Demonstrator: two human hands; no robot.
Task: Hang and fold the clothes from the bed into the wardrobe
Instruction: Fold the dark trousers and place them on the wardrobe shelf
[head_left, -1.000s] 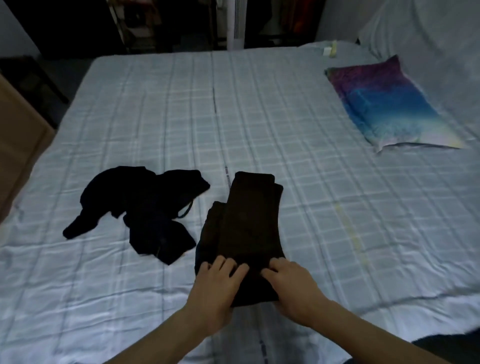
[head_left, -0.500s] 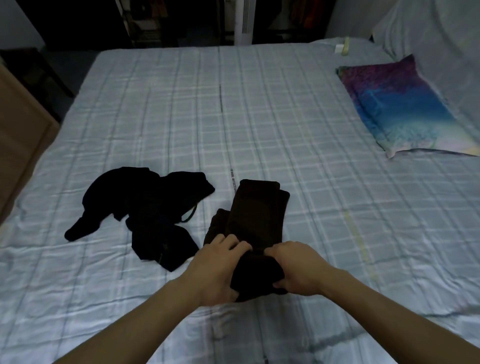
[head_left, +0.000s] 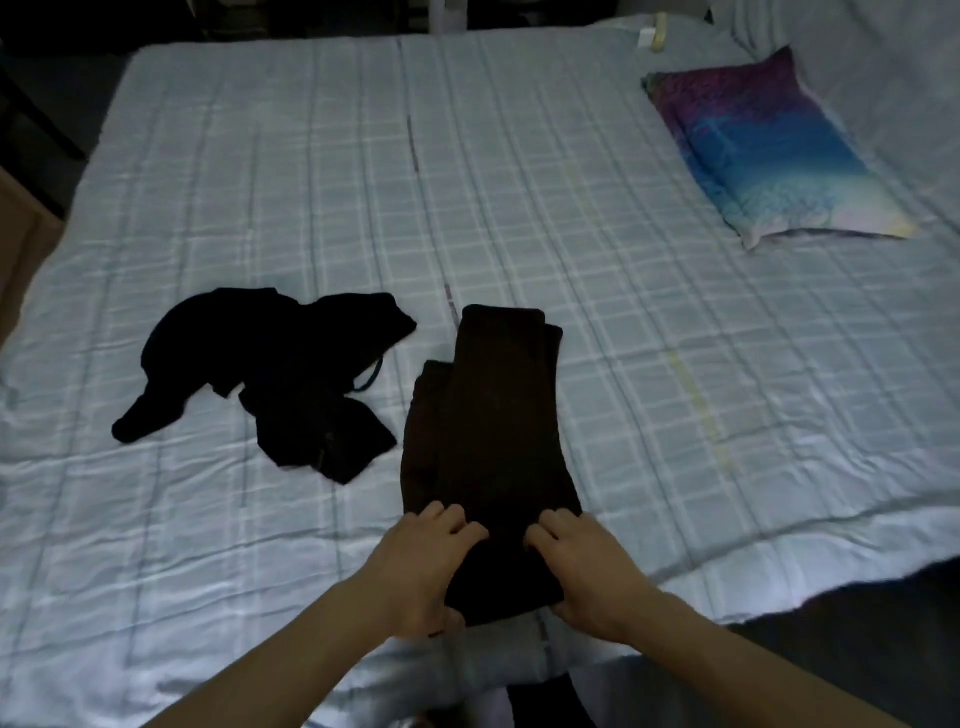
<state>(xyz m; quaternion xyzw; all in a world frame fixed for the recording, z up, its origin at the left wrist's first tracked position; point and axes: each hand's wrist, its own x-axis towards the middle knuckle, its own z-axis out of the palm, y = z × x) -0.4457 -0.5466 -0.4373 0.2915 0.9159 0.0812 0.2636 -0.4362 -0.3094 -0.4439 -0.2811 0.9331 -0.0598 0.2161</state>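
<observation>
Head view: half a second ago we had the near end of the brown garment (head_left: 493, 441) bunched and raised off the bed (head_left: 571, 208), so the piece looked short. Now that end is back down and the garment lies at its full folded length again. Both hands sit lower in the frame than they did, close to the near edge of the bed.

Our left hand (head_left: 423, 566) and right hand (head_left: 587, 566) grip the near end of the garment side by side. Curled fingers lie on top of the cloth and the thumbs are tucked at its near edge.

The garment lies on the bed in the lower middle of the frame. Its long axis runs from our hands straight up the frame, leaning only slightly. The far end is squared off and points toward the top of the frame. A lower layer of the fold shows along its left side.

The black clothes (head_left: 280, 374) lie crumpled in the left middle of the frame, just beside the garment but not touching it, much as they lay before. The pillow (head_left: 769, 150) rests at the upper right, well apart from both.
</observation>
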